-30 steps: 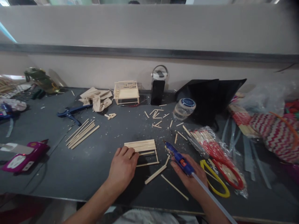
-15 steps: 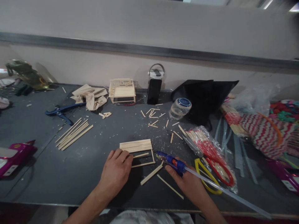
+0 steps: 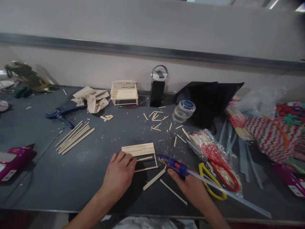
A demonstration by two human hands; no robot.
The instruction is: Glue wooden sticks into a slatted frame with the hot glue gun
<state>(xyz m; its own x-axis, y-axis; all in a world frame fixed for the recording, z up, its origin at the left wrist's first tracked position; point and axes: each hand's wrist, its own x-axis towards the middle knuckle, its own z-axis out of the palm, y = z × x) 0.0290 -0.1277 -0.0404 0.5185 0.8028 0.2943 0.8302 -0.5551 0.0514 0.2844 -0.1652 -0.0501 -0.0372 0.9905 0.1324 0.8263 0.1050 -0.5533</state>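
Note:
My right hand [image 3: 190, 183] is wrapped round a blue hot glue gun [image 3: 175, 164], with a long clear glue stick [image 3: 228, 191] sticking out of its back. The gun's nozzle is at the right side of a small wooden stick frame [image 3: 156, 161], close to a row of slats [image 3: 138, 149] laid side by side. My left hand [image 3: 120, 171] is closed at the frame's left end, its fingertips on a short wooden stick [image 3: 145, 158] that points into the open part. My fingers hide the frame's left side.
Loose sticks [image 3: 154, 178] lie before the frame, and more [image 3: 75, 140] at left beside blue cutters [image 3: 63, 114]. A miniature stick bed [image 3: 124, 93], a phone [image 3: 157, 93] and a jar [image 3: 183, 111] stand behind. Scissors [image 3: 225, 178] and bagged sticks [image 3: 207, 146] lie right.
The loose stick in my left fingers has shifted very slightly to the right. The glue stick's rear end has swung a little to the left; the nozzle stays at the frame.

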